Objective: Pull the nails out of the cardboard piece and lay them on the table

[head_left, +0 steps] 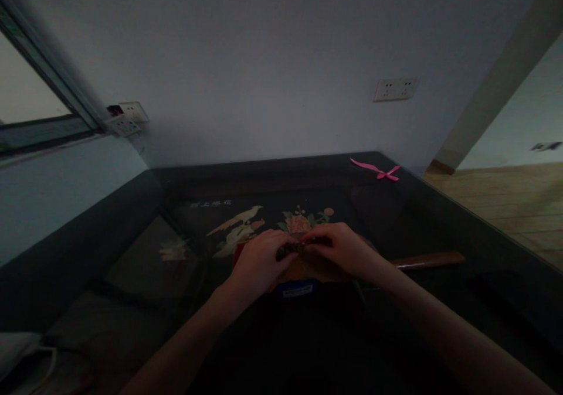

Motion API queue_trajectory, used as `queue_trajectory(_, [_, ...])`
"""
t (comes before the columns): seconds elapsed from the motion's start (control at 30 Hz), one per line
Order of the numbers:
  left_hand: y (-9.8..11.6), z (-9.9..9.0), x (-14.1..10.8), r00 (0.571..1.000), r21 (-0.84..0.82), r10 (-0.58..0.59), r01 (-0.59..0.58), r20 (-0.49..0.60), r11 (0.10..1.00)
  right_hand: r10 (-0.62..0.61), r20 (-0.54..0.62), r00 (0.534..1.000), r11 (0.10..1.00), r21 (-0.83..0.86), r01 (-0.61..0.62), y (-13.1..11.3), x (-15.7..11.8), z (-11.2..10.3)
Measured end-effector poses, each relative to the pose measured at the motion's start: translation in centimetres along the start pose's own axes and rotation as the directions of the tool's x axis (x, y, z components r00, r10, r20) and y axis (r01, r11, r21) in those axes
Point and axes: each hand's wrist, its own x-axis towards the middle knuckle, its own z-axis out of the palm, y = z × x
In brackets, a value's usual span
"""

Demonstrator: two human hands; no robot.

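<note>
Both my hands meet over the middle of the dark table (176, 178). My left hand (259, 257) is closed, thumb and fingers around a small dark, patterned piece (288, 249). From the other side, my right hand (338, 245) pinches close to the same piece; what lies between its fingertips is too dark to make out. Under the hands lies a brownish, packet-like thing (303, 271). It shows a blue patch with pale print (297, 289) at the near side and a red edge at the left. My hands cover much of it.
A wooden handle-like stick (428, 260) lies right of my right hand. At the far right corner rests a pink ribbon bow (387, 175). A white object with a cable (26, 354) sits at the near left. Wall sockets (396, 89) are behind the table.
</note>
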Motion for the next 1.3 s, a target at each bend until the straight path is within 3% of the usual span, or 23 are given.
queue_trajectory(0.3, [0.0, 0.0, 0.0, 1.000, 0.014, -0.001, 0.001, 0.016, 1.000, 0.024, -0.151, 0.988, 0.998, 0.053, -0.016, -0.5, -0.1, 1.2])
queue_trajectory(0.63, [-0.2, -0.2, 0.2, 1.000, -0.025, 0.028, -0.028, 0.006, 0.999, 0.072, -0.326, 0.943, 0.987, 0.160, -0.020, -0.1, 0.2, 1.4])
queue_trajectory(0.87, [-0.1, -1.4, 0.1, 0.999, -0.059, 0.010, -0.007, 0.036, 0.998, 0.087, -0.217, 0.972, 0.985, 0.168, -0.051, -0.2, 0.1, 2.0])
queue_trajectory(1.3, [0.1, -1.4, 0.1, 0.999, 0.010, -0.018, 0.017, 0.050, 1.000, 0.061, -0.018, 0.998, 0.998, 0.017, -0.061, -1.0, -0.3, 1.6])
